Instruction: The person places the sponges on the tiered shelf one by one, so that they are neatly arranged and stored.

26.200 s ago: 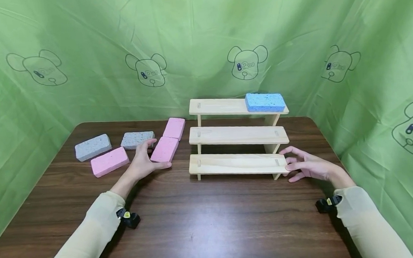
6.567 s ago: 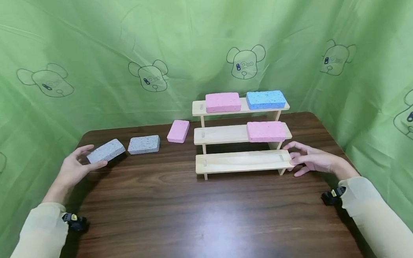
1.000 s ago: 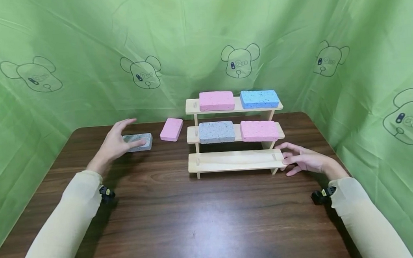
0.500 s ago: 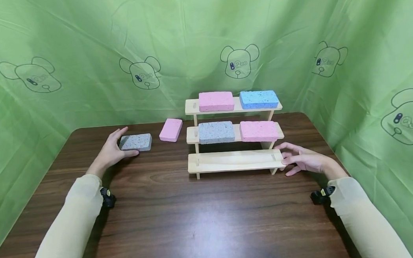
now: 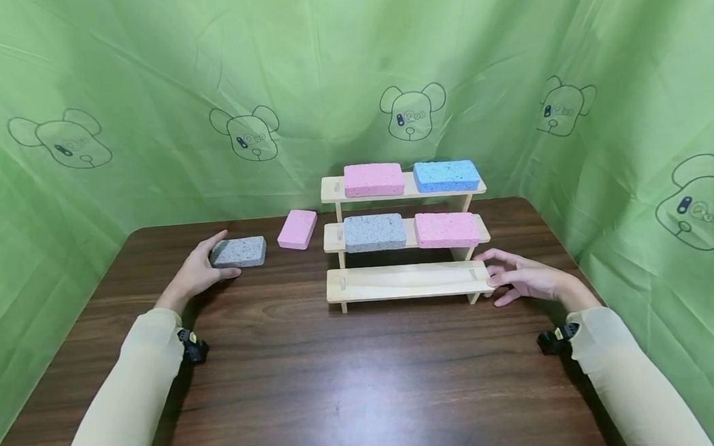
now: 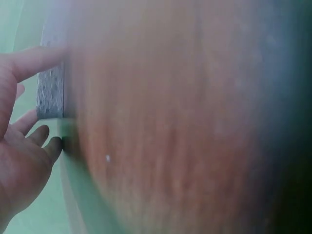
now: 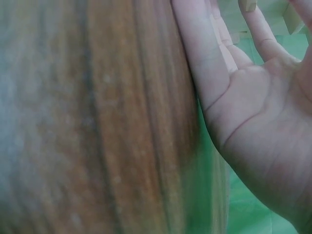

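My left hand [image 5: 195,268] grips the left end of a speckled grey sponge [image 5: 242,252] on the table, thumb along the front side and fingers behind. In the left wrist view the thumb crosses the edge of that sponge [image 6: 50,95]. At the right end of a three-tier wooden shelf [image 5: 406,281], my right hand [image 5: 529,281] holds the lowest board between thumb and fingers. The top tier bears a pink sponge [image 5: 373,180] and a blue sponge [image 5: 447,176]. On the middle tier lie another grey sponge [image 5: 374,233] and another pink sponge [image 5: 447,230].
One more pink sponge [image 5: 297,229] lies on the dark wooden table [image 5: 366,379], between the left hand's sponge and the shelf. Green curtains [image 5: 323,68] with bear drawings enclose the back and sides. Each wrist wears a small black camera [image 5: 193,345].
Over the past second my left hand came down from above the grey sponge to its left end. Since the oldest frame, two pink sponges and a grey one have moved onto the shelf.
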A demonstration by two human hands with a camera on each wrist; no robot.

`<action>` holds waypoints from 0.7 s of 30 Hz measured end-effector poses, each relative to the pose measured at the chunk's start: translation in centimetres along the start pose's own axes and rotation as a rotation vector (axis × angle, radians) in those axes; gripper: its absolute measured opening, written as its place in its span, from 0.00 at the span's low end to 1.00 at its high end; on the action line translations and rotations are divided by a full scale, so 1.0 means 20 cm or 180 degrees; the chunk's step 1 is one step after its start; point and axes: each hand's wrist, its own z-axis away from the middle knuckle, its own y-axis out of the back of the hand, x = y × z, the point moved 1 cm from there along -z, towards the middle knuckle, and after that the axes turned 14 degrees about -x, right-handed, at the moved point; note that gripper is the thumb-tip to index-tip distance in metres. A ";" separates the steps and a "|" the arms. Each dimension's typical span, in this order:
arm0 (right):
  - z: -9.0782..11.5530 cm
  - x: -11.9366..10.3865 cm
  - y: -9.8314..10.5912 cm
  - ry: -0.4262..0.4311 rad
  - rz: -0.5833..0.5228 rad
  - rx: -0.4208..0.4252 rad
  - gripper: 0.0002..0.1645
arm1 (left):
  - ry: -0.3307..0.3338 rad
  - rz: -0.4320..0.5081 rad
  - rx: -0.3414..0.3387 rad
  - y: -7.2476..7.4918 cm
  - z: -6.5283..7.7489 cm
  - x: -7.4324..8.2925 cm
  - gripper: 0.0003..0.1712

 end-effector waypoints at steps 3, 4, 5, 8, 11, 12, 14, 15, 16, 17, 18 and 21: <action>-0.01 0.01 -0.01 0.0006 -0.0016 0.0006 0.29 | 0.0022 -0.0033 0.0010 0.01 0.00 0.00 0.57; -0.02 0.01 -0.01 0.0008 -0.0023 0.0017 0.29 | 0.0021 -0.0032 0.0014 0.02 0.00 0.00 0.56; -0.02 0.01 -0.01 0.0013 -0.0025 0.0027 0.29 | 0.0026 -0.0022 0.0015 0.02 0.00 0.00 0.55; -0.02 0.01 -0.02 0.0018 -0.0019 0.0048 0.28 | 0.0009 -0.0009 0.0016 0.03 -0.01 0.00 0.52; -0.02 0.00 -0.02 0.0010 -0.0006 0.0040 0.28 | 0.0001 -0.0026 0.0007 0.02 -0.02 0.00 0.51; -0.02 0.00 -0.02 0.0011 0.0001 0.0028 0.28 | -0.0005 -0.0028 0.0006 0.02 -0.02 0.00 0.51; -0.02 0.00 -0.02 0.0021 0.0000 0.0015 0.29 | -0.0026 -0.0016 0.0016 0.02 -0.02 0.00 0.50; -0.01 0.00 -0.01 0.0029 0.0007 0.0009 0.29 | -0.0045 0.0010 0.0022 0.01 -0.02 0.00 0.50; -0.01 0.00 -0.01 0.0031 0.0008 0.0002 0.29 | -0.0066 0.0043 0.0029 0.01 -0.02 0.00 0.50; -0.01 -0.01 0.00 0.0038 0.0017 -0.0004 0.29 | -0.0087 0.0076 0.0037 0.00 -0.01 0.00 0.50; -0.01 -0.01 0.00 0.0049 0.0015 -0.0006 0.29 | -0.0101 0.0111 0.0041 -0.01 -0.01 0.00 0.50; 0.00 0.00 0.01 0.0054 -0.0019 -0.0023 0.29 | -0.0106 0.0201 0.0033 -0.01 -0.01 -0.01 0.50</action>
